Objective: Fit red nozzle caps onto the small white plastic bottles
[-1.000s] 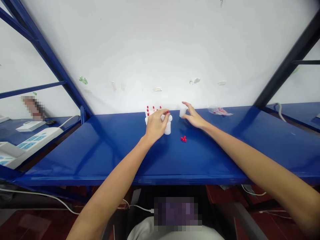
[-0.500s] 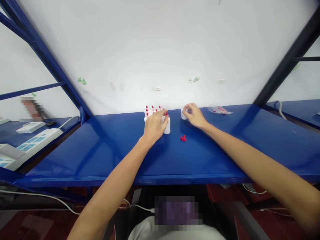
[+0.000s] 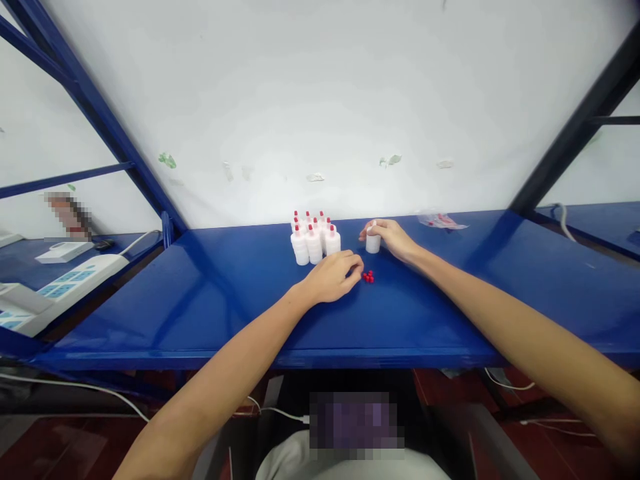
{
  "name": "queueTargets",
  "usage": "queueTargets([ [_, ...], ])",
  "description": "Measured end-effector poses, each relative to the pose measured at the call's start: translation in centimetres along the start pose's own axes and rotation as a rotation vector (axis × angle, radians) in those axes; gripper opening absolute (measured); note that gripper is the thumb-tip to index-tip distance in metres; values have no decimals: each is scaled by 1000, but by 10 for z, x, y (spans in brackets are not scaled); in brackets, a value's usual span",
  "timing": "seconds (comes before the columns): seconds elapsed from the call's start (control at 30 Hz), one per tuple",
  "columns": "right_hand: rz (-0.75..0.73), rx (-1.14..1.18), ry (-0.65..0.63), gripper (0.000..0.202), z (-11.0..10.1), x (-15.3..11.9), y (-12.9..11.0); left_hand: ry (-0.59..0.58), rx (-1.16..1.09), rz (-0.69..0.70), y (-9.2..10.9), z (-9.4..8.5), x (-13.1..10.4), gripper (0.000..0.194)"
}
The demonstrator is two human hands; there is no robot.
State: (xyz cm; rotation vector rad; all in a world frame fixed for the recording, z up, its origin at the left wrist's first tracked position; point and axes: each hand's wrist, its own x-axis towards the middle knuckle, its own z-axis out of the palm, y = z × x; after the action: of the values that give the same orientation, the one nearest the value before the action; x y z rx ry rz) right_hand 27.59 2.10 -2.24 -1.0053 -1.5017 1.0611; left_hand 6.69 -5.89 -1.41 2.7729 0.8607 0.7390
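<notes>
My right hand (image 3: 393,238) is closed round the upper part of a small white bottle (image 3: 373,244). The bottle stands upright on the blue table, its white tip showing without a red cap. My left hand (image 3: 334,275) is low over the table, fingers bent with thumb and forefinger slightly apart. Its fingertips are right beside a small pile of red caps (image 3: 369,277), and nothing shows between them. Behind my left hand, several white bottles with red caps (image 3: 314,247) stand upright in a tight group.
A clear plastic bag (image 3: 443,221) with red pieces inside lies at the back right of the blue table (image 3: 225,300), near the white wall. Blue frame posts rise at both sides. A white power strip (image 3: 65,293) lies at the left.
My left hand has moved from the bottle group toward me and right, to the red caps, uncovering the bottles. My right hand and its bottle have come slightly nearer, with the hand now around the bottle's top.
</notes>
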Motion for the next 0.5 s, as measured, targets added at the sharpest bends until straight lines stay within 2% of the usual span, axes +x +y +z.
queueTargets([
  [0.1,21,22,-87,14,8,-8,-6,-9,8,-52,-8,2,0,22],
  [0.23,37,-17,-182,18,16,-15,-14,-32,22,-55,-9,4,-1,23],
  [0.37,9,-47,-202,16,19,-17,-18,-45,16,-29,-2,2,-2,24],
  [0.5,-48,-100,-201,15,19,-19,-17,-6,31,-37,5,2,0,18],
])
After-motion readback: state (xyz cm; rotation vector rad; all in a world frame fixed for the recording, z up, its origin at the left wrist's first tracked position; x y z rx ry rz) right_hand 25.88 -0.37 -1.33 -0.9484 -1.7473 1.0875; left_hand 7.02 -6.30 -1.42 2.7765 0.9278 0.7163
